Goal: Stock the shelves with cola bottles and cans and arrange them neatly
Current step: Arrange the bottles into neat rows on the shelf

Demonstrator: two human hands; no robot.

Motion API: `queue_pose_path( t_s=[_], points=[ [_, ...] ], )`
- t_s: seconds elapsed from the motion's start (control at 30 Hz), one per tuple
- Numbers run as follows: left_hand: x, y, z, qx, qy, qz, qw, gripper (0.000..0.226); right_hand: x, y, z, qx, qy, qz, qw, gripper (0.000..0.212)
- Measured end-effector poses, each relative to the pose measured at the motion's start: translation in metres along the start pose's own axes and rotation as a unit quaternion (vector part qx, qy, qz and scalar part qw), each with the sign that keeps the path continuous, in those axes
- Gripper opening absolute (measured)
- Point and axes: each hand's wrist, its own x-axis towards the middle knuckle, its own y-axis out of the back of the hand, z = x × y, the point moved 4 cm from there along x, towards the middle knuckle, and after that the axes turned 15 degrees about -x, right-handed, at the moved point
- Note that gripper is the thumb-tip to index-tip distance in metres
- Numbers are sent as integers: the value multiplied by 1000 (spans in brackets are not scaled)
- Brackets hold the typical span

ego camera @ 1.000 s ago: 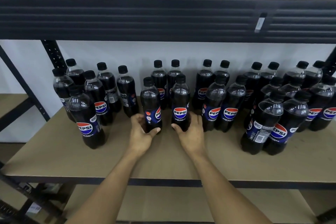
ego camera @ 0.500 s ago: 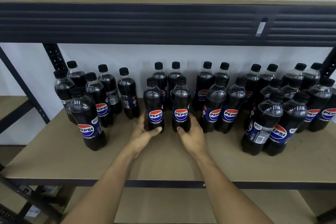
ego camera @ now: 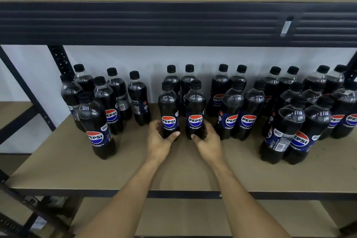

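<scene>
Two upright Pepsi cola bottles stand side by side at the middle of the tan shelf board (ego camera: 183,170). My left hand (ego camera: 160,139) wraps the base of the left bottle (ego camera: 168,110), whose label faces me. My right hand (ego camera: 207,142) grips the base of the right bottle (ego camera: 195,111), label also facing front. Behind them stand two more bottles (ego camera: 180,79) against the wall. No cans are in view.
Several bottles cluster at the left (ego camera: 108,100), with one forward bottle (ego camera: 96,127). More pairs stand to the right (ego camera: 239,110), and a front pair (ego camera: 293,131) sits nearest the edge. The upper shelf beam (ego camera: 173,23) hangs overhead. A black upright (ego camera: 59,58) stands at back left.
The left bottle has been turned so its label now faces front, and both bottles have slid slightly back and closer together. My hands stay on their bases.
</scene>
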Motion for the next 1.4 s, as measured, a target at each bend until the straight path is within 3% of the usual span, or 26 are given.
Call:
queue_pose_path(
  t_s=[0.4, 0.7, 1.4],
  points=[
    [2, 1, -8, -22, 21, -40, 999, 67, -2, 0, -4, -17, 21, -1, 1000, 68],
    [8, -5, -19, 2, 14, -15, 1000, 60, 4, -6, -7, -126, 31, 26, 991, 71],
    [3, -3, -19, 24, -25, -9, 999, 66, 2, -1, -10, -155, 40, 35, 987, 68]
  ],
)
